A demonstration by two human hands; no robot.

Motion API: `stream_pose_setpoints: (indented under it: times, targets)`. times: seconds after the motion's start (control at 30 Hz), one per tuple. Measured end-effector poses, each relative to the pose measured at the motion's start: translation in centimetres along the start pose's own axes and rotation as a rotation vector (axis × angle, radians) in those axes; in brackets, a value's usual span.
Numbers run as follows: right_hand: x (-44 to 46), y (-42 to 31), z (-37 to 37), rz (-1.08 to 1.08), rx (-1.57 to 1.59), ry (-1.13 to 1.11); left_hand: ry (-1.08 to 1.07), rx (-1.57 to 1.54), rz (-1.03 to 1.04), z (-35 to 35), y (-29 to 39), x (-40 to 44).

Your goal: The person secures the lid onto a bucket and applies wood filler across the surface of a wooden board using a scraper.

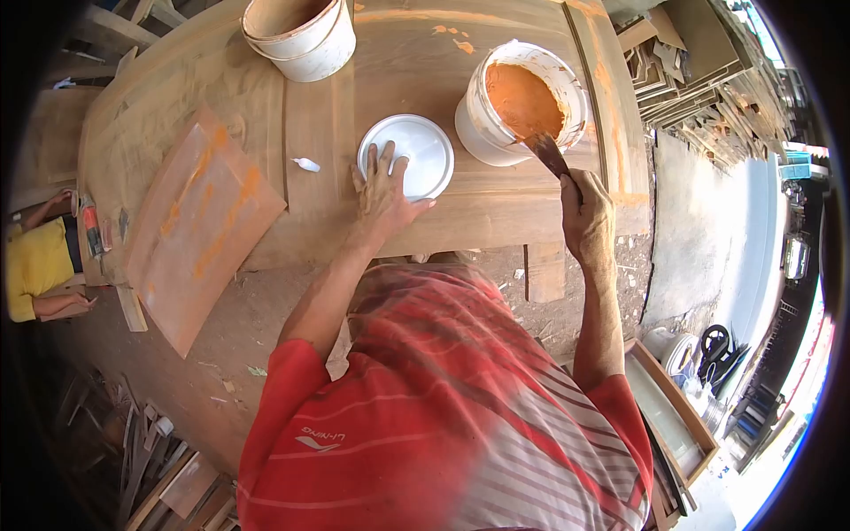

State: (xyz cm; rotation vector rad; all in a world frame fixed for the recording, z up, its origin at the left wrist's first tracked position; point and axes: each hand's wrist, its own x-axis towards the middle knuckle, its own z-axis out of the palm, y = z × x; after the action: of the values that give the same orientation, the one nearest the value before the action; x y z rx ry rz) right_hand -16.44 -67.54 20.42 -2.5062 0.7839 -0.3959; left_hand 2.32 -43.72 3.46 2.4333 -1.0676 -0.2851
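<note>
My left hand [390, 190] lies over the near left part of a round white lid [427, 142], fingers spread and the thumb by its near edge. The lid rests on the wooden panel [407, 53]. To its right stands a white bucket [478, 124] with thick orange paste [522, 97] inside and smears around the rim. My right hand [587, 208] is closed around a dark flat stick [551, 155], whose far end reaches over the bucket's near rim to the paste; whether the tip is sunk in cannot be made out.
Another white bucket [319, 53] stands at the back. A small white tube [306, 165] lies left of the lid, and an orange-streaked thin board [199, 230] overhangs the table edge. A person in yellow [42, 265] is at far left. Stacked boards [682, 62] stand at right.
</note>
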Motion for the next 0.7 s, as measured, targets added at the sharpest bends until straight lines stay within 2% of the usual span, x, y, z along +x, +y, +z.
stream_pose_setpoints:
  times: [0.1,0.23,0.3,0.37,0.43,0.5,0.53,0.57,0.63,0.7]
  targets:
    - [-0.5,-0.6,0.7,0.04,-0.045,0.049,-0.007,0.004,0.02,0.0,0.4,0.0]
    - [0.2,-1.9,-1.2,-0.045,-0.193,0.04,-0.048,0.053,0.015,-0.7,1.1,0.2]
    - [1.3,-2.7,-1.9,-0.191,-0.128,-0.141,-0.067,0.076,0.042,-0.9,1.6,0.5]
    - [1.9,-3.6,-1.7,-0.181,-0.055,-0.143,-0.093,0.102,0.007,-1.4,1.8,1.1]
    - [2.4,-3.9,-1.4,-0.061,0.094,0.018,-0.058,0.141,0.047,-0.1,0.6,0.4]
    - [1.6,-2.4,-0.9,-0.014,-0.134,0.114,-0.057,0.169,0.109,0.0,0.8,1.2]
    - [1.2,-1.1,-0.8,0.073,-0.266,0.07,-0.089,0.163,0.129,-0.1,1.2,1.4]
    - [1.3,-0.8,-0.9,0.096,-0.227,0.088,-0.096,0.151,0.129,-0.2,1.6,1.7]
    - [1.8,-1.8,-1.5,0.024,-0.13,0.119,-0.123,0.153,0.195,-0.6,2.4,2.0]
    - [2.7,-4.1,-2.1,-0.058,-0.151,0.016,-0.135,0.146,0.235,-1.2,2.7,2.3]
